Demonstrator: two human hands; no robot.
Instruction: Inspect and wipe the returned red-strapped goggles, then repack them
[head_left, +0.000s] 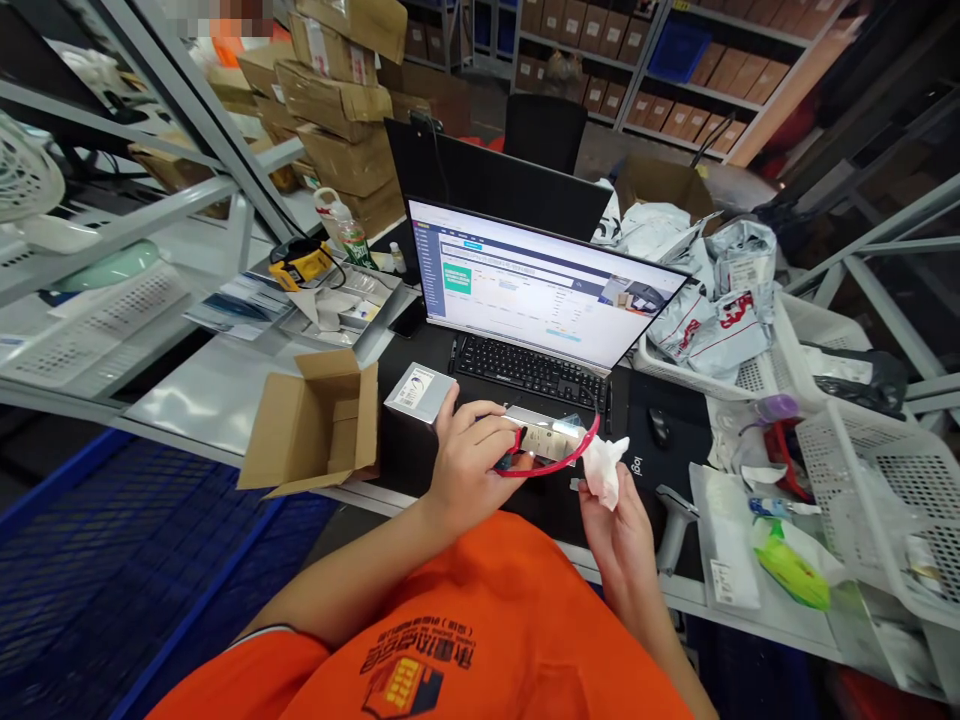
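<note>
My left hand [474, 465] is closed on a pair of red-framed glasses [564, 462], whose thin curved red arm reaches out to the right. Its fingers cover part of the frame. Pinched in my right hand [621, 520] is a crumpled white tissue [604, 472], close to the red arm; whether they touch I cannot tell. Beyond the glasses lies a flat labelled pack [551, 437], partly hidden. A small white box with a label [421, 393] sits just beyond my left fingertips. Left of it stands an open cardboard box [300, 425].
A lit monitor [525, 290] and black keyboard [517, 365] stand ahead. To the right are a mouse [659, 428], a barcode scanner [675, 528], a green pack [791, 568] and white baskets [862, 500]. A yellow tape dispenser-like tool [300, 264] lies back left.
</note>
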